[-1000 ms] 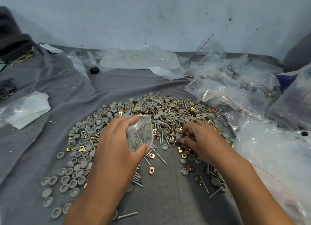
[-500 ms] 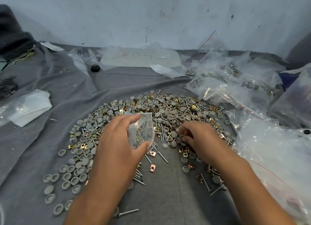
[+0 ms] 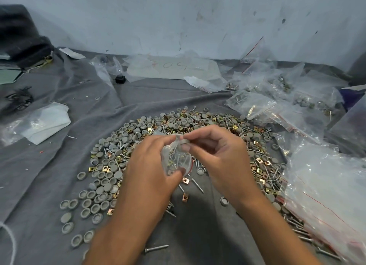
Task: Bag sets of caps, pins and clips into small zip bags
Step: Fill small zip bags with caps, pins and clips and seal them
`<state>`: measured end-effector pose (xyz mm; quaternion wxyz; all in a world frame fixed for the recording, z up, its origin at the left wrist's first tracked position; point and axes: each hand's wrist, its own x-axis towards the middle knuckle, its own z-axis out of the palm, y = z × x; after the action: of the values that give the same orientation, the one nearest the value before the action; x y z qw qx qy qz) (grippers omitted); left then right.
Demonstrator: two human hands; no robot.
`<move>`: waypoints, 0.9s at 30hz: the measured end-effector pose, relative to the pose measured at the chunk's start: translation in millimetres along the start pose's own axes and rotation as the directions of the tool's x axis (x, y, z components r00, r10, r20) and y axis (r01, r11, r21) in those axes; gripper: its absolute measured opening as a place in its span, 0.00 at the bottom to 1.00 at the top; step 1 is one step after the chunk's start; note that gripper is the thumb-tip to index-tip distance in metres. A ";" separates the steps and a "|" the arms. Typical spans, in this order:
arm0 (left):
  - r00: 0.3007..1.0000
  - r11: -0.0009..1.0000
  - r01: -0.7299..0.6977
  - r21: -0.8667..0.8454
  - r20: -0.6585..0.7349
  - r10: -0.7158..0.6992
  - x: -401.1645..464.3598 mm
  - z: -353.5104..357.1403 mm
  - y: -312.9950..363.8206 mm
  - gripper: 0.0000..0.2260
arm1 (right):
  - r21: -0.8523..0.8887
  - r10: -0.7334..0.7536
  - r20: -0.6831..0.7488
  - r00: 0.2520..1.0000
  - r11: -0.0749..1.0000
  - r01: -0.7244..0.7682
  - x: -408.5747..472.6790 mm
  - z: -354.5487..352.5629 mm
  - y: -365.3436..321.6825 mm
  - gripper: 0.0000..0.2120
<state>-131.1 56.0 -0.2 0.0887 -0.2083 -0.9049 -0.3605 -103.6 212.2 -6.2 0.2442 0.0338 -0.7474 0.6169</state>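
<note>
A small clear zip bag (image 3: 175, 159) with pins and a brass clip inside hangs between my hands above the parts pile. My left hand (image 3: 152, 165) grips the bag from the left, thumb under it and fingers at its mouth. My right hand (image 3: 215, 156) pinches grey caps (image 3: 183, 145) at the bag's mouth. Beneath lies a wide pile of grey caps (image 3: 111, 157), metal pins (image 3: 198, 185) and brass clips (image 3: 261, 161) spread on a grey cloth (image 3: 59, 165).
Filled zip bags (image 3: 277, 102) lie in a heap at the back right. A large clear plastic bag (image 3: 326, 185) covers the right side. A sheet marked with numbers (image 3: 174, 66) lies by the wall. White plastic (image 3: 43, 122) lies at left.
My right hand has lifted off the pile with caps and moved left and up to the bag's mouth. My left hand has tipped the bag towards it.
</note>
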 end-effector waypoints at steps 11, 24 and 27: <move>1.000 1.000 -0.004 -0.014 -0.006 0.004 -1.3 -2.9 -0.3 0.31 | -0.573 0.056 -0.104 0.993 0.813 -0.106 11.5 -56.4 7.7 0.05; 1.000 1.000 -0.012 0.012 -0.001 0.012 -0.9 -1.8 -0.5 0.30 | -0.864 0.484 0.087 0.871 0.472 -0.175 0.2 -60.0 34.1 0.06; 1.000 1.000 -0.012 0.012 -0.001 0.012 -0.8 -1.8 -0.4 0.30 | -0.834 0.497 0.064 0.865 0.503 -0.227 0.1 -63.6 34.7 0.07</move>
<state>-130.6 54.2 0.6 0.0927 -0.2129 -0.9056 -0.3549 -95.2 280.2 -29.9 -0.0189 -0.1474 -0.9603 0.2361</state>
